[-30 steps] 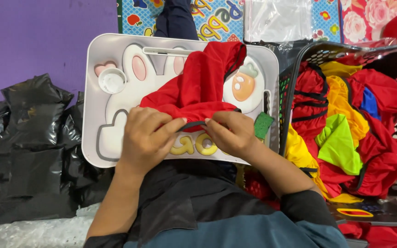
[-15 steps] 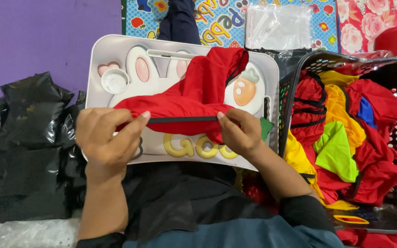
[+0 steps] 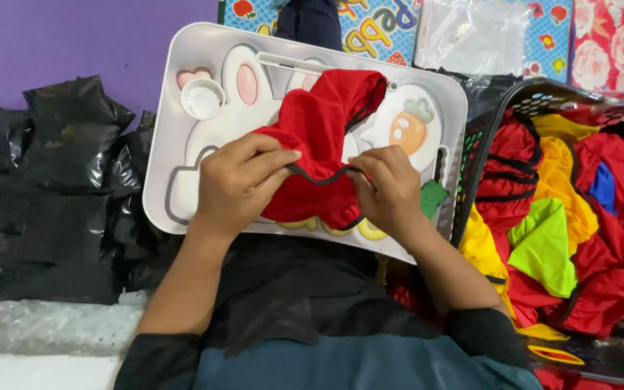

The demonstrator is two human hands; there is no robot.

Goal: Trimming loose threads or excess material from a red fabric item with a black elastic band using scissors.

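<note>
A red cloth piece (image 3: pixel 319 137) with a black trimmed edge lies over a white lap tray (image 3: pixel 182 115) printed with a rabbit and a carrot. My left hand (image 3: pixel 236 184) pinches the cloth's black edge on the left. My right hand (image 3: pixel 391 191) grips the same edge on the right, about a hand's width away. The black band sags in a shallow curve between the two hands. The lower part of the cloth is bunched under my fingers.
A dark basket (image 3: pixel 485 123) at the right holds several red, yellow, green and blue cloth pieces (image 3: pixel 550 238). Black plastic bags (image 3: pixel 52 195) are piled at the left. A clear plastic packet (image 3: pixel 471 32) lies on the patterned mat at the top.
My hands had pulled the black edge taut and wide apart. They have since come back together, so the band hangs slack and the cloth is bunched on the tray.
</note>
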